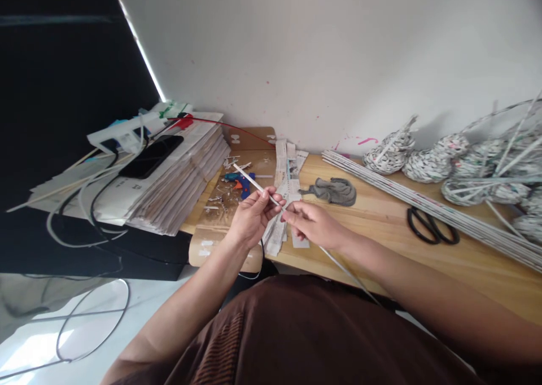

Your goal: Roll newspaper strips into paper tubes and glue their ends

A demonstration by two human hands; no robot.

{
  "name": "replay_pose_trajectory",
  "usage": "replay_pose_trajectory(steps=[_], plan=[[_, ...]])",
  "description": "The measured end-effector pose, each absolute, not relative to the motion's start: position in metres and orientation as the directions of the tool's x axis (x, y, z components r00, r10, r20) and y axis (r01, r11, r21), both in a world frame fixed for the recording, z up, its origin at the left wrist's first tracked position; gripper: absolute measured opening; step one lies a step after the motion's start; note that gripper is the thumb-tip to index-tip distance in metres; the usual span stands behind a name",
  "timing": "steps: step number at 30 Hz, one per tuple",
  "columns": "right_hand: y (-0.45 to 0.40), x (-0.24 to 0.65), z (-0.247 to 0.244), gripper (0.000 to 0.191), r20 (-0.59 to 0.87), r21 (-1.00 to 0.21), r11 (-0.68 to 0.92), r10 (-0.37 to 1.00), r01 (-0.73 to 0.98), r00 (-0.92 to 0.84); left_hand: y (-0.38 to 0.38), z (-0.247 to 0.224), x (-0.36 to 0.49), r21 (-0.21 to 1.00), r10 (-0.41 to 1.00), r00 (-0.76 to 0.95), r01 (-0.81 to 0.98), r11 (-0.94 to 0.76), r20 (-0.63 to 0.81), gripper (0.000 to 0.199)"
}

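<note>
A thin rolled paper tube (248,175) runs slantwise through both of my hands, from an upper tip at the left down past my right wrist toward my lap. My left hand (259,211) pinches it between thumb and fingers, palm partly turned up. Close beside it, my right hand (311,222) has its fingers closed on the same tube. Just beyond the hands lie flat newspaper strips (282,167). A blue glue gun (242,185) with an orange trigger rests behind my left hand, among white scraps on a brown cardboard sheet (203,222).
At the left stands a tall paper stack (169,198) with a black phone (152,156) and cables on top. A grey glove (334,191), black-handled scissors (432,226) and a bundle of paper tubes (406,196) lie to the right. Woven paper pieces (389,152) stand along the wall.
</note>
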State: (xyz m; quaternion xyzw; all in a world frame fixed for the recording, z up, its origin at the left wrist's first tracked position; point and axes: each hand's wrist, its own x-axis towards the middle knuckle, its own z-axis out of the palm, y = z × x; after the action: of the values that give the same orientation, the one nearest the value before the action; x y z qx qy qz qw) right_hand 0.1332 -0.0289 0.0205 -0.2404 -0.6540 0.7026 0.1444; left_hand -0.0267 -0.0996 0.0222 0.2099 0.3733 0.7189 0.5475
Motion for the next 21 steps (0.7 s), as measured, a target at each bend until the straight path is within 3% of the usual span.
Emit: replay_pose_trajectory(steps=[2,5,7,9,11,13,15,18,19,21], plan=[[-0.0277,0.1318,0.0212,0.037,-0.125,-0.992,-0.095,0.531,0.088,-0.838,-0.0994,0.0222,-0.0264,0.764,0.949,-0.295,-0.637,-0.106,-0.114,0.012],[-0.0251,0.1318,0.0208,0.038,-0.208,-0.935,-0.343,0.320,0.092,-0.924,-0.0991,0.0231,-0.0270,0.747,0.953,-0.287,-0.654,-0.121,-0.096,0.011],[-0.0247,0.1318,0.0207,0.038,-0.232,-0.934,-0.333,0.287,0.130,-0.930,-0.0990,0.0231,-0.0275,0.745,0.955,-0.286,-0.654,-0.132,-0.081,0.012],[-0.0262,0.1308,0.0219,0.039,-0.164,-0.986,-0.076,0.453,0.146,-0.876,-0.0989,0.0223,-0.0276,0.758,0.953,-0.291,-0.639,-0.129,-0.083,0.015],[-0.0290,0.1296,0.0237,0.036,0.029,-0.953,0.258,0.599,0.159,-0.800,-0.0986,0.0215,-0.0277,0.776,0.948,-0.306,-0.618,-0.126,-0.089,0.018],[-0.0313,0.1291,0.0246,0.034,0.141,-0.903,0.399,0.623,0.158,-0.769,-0.0985,0.0215,-0.0283,0.787,0.946,-0.313,-0.604,-0.127,-0.088,0.020],[-0.0318,0.1301,0.0236,0.037,0.029,-0.961,0.241,0.581,0.137,-0.813,-0.0985,0.0226,-0.0295,0.783,0.947,-0.309,-0.609,-0.125,-0.089,0.019],[-0.0291,0.1327,0.0203,0.041,-0.205,-0.972,-0.186,0.350,0.146,-0.914,-0.0986,0.0244,-0.0307,0.759,0.948,-0.305,-0.638,-0.128,-0.096,0.017],[-0.0281,0.1333,0.0196,0.041,-0.233,-0.957,-0.242,0.301,0.162,-0.925,-0.0986,0.0246,-0.0306,0.755,0.947,-0.307,-0.642,-0.135,-0.091,0.017],[-0.0273,0.1334,0.0197,0.040,-0.220,-0.974,-0.131,0.359,0.185,-0.907,-0.0982,0.0240,-0.0295,0.765,0.949,-0.306,-0.627,-0.143,-0.074,0.016]])
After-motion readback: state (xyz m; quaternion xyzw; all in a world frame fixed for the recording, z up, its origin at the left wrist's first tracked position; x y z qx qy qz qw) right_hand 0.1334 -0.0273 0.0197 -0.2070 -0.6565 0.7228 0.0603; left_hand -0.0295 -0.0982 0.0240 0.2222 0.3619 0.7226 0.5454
